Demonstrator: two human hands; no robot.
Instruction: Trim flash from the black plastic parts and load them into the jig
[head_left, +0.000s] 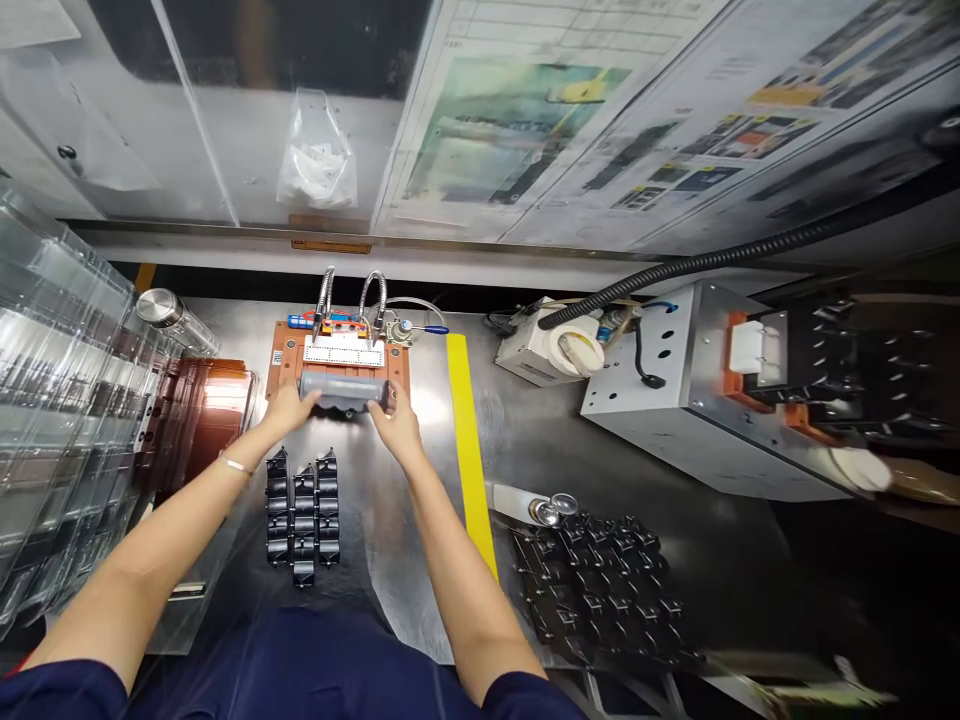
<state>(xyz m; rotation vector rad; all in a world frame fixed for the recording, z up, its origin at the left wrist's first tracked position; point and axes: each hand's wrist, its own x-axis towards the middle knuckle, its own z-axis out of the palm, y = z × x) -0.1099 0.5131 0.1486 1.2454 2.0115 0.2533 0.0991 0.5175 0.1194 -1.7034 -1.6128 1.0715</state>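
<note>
Head view: the left hand (285, 408) and right hand (397, 425) each grasp one end of a grey bar-shaped part (343, 387), held level at the front edge of an orange-brown fixture (283, 352) on the steel bench (525, 440). Three rows of black components (302, 512) lie just below the hands; a yellow stripe (466, 430) runs to their right.

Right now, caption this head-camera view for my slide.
Left hand and right hand grip a long grey rectangular bar at an orange-brown fixture plate, beyond three rows of black plastic parts.
</note>
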